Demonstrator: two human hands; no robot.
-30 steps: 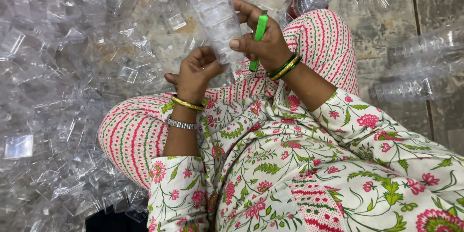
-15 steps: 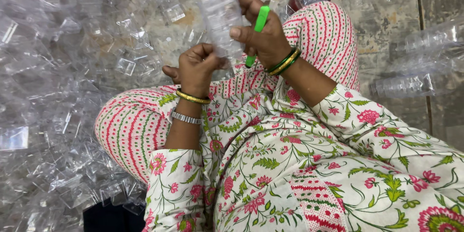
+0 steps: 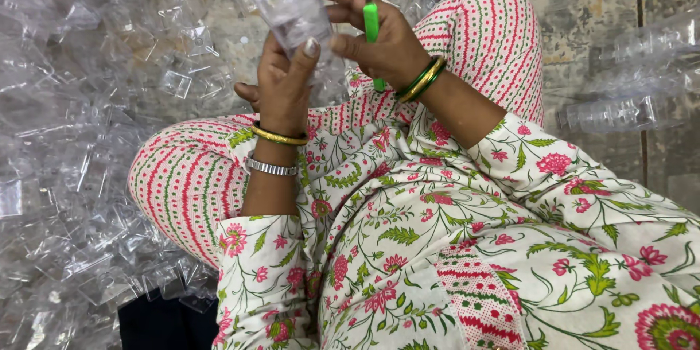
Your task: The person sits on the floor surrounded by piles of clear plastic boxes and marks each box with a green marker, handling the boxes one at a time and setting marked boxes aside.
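Sitting on a grey stone floor, the person holds a clear plastic bottle at the far middle, left hand clamped on its lower end, right hand closed around a green tool beside it. Heaped clear plastic pieces cover the left; more bottles lie right.

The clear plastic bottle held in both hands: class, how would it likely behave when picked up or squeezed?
The clear plastic bottle looks thin-walled and empty, so probably light and easily dented. The left hand and right hand both steady it, hinting it may be slippery. Being rounded, it would likely roll.
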